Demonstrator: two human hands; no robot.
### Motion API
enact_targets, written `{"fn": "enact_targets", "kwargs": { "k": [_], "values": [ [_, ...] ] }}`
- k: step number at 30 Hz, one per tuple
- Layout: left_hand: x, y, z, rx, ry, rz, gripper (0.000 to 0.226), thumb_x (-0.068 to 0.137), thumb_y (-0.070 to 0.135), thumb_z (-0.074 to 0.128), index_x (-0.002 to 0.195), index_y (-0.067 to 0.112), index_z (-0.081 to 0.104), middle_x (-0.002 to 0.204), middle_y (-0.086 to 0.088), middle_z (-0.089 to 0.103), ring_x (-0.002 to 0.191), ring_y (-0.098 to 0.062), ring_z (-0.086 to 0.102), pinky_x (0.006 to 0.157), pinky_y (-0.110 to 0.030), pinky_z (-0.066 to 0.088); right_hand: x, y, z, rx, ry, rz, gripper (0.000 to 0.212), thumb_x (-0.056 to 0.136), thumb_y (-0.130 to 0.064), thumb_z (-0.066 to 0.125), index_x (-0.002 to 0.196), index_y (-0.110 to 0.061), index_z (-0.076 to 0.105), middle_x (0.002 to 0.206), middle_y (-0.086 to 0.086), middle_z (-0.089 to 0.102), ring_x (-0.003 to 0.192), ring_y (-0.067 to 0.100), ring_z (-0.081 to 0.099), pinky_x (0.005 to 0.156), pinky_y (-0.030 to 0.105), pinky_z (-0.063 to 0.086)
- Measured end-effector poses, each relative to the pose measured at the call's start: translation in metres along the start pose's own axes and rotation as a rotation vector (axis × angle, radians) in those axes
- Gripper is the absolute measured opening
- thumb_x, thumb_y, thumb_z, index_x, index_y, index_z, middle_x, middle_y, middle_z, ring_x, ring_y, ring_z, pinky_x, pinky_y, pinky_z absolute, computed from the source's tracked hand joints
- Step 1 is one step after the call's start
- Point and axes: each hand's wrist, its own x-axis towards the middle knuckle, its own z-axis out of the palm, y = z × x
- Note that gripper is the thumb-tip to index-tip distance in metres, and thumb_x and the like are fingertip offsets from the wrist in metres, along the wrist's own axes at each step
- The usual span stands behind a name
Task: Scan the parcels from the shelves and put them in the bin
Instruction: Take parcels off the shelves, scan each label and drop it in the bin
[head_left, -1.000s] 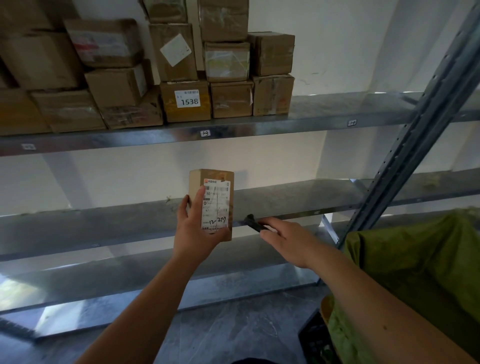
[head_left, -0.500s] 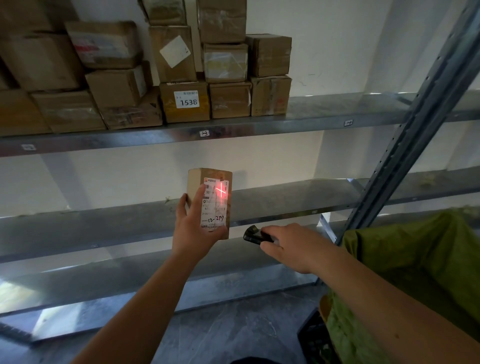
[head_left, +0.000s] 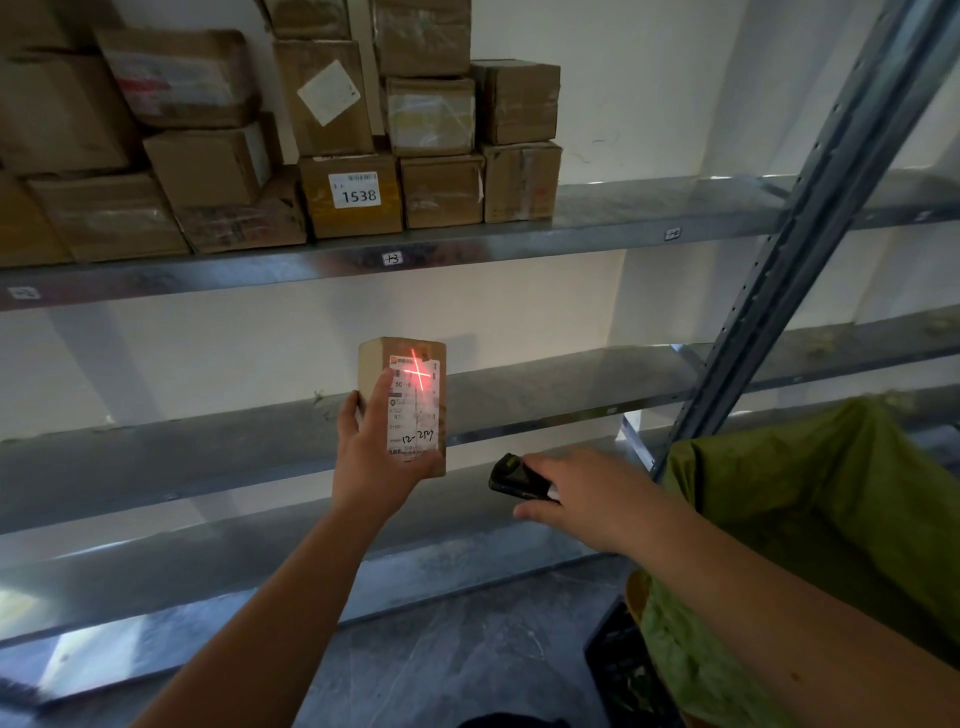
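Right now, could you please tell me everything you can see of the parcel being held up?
The parcel is a small brown cardboard box, held upright in front of the middle shelf. A white shipping label covers its facing side, with print and handwritten figures near the bottom. A red laser cross falls on the label's upper part. The left hand grips it from below and the side, thumb across the label. Nothing else touches it.

A grey metal shelving unit (head_left: 810, 218) is standing against a white wall, its perforated upright slanting up at the right. On the top shelf (head_left: 597, 236), cardboard boxes (head_left: 208, 156) are sitting stacked in several layers, filling its left part. A box labelled 1538 (head_left: 356, 195) is resting directly on that shelf, at the stack's front. The middle shelf (head_left: 545, 395) and bottom shelf (head_left: 208, 571) are lying below it.
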Motion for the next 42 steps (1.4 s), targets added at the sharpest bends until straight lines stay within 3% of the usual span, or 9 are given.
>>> {"fn": "enact_targets", "kwargs": {
  "k": [4,8,15,21,32,37,42],
  "values": [
    [-0.003,0.0,0.002,-0.016,-0.012,0.005,0.126,0.07,0.04,0.095,0.155,0.062,0.005,0.167,0.004,0.006,0.149,-0.035,0.03,0.108,-0.06,0.049,-0.01,-0.001,0.007,-0.071,0.04,0.049,0.068,0.099,-0.071,0.043,0.155,-0.033,0.036,0.117,0.006,0.061,0.089,0.017,0.049,0.072,0.034,0.042],
    [-0.008,0.0,0.004,-0.027,-0.014,0.012,0.125,0.071,0.04,0.094,0.155,0.063,0.004,0.167,0.004,0.007,0.15,-0.035,0.03,0.108,-0.061,0.048,-0.014,0.005,0.021,-0.162,0.074,0.122,0.076,0.097,-0.076,0.036,0.161,-0.037,0.022,0.129,0.013,0.057,0.115,0.031,0.055,0.089,0.04,0.048],
    [-0.016,0.002,0.007,-0.037,-0.006,0.017,0.125,0.07,0.042,0.094,0.155,0.061,0.005,0.167,0.006,0.008,0.151,-0.034,0.029,0.109,-0.063,0.047,-0.025,0.007,0.036,-0.226,0.13,0.17,0.078,0.097,-0.078,0.031,0.162,-0.039,0.014,0.133,0.017,0.054,0.121,0.034,0.052,0.095,0.044,0.047],
    [-0.02,-0.001,0.007,-0.038,0.025,0.021,0.123,0.074,0.042,0.093,0.156,0.061,0.004,0.169,0.007,0.002,0.155,-0.036,0.022,0.112,-0.064,0.044,-0.033,0.008,0.049,-0.234,0.079,0.213,0.078,0.096,-0.08,0.028,0.162,-0.042,0.011,0.142,0.018,0.049,0.129,0.037,0.047,0.099,0.047,0.046],
    [-0.029,0.001,0.013,-0.115,0.101,0.045,0.124,0.077,0.035,0.092,0.143,0.076,-0.005,0.169,0.007,-0.003,0.154,-0.034,0.019,0.113,-0.057,0.043,-0.041,0.003,0.058,-0.171,0.061,0.201,0.076,0.096,-0.08,0.027,0.162,-0.044,0.013,0.133,0.015,0.054,0.117,0.031,0.054,0.087,0.039,0.045],
    [-0.026,0.002,0.016,-0.205,0.116,0.024,0.123,0.078,0.031,0.091,0.138,0.08,-0.004,0.168,0.009,-0.006,0.154,-0.033,0.016,0.113,-0.058,0.045,-0.045,-0.005,0.058,-0.114,0.039,0.2,0.075,0.097,-0.079,0.028,0.162,-0.044,0.013,0.136,0.015,0.054,0.122,0.032,0.052,0.094,0.04,0.046],
    [-0.023,0.001,0.024,-0.209,0.136,0.002,0.117,0.079,0.031,0.091,0.152,0.063,0.005,0.168,0.01,-0.009,0.155,-0.033,0.012,0.113,-0.06,0.045,-0.046,-0.011,0.056,-0.085,0.047,0.194,0.075,0.097,-0.079,0.028,0.162,-0.045,0.012,0.135,0.014,0.054,0.121,0.03,0.053,0.095,0.039,0.045]
  ]
}}
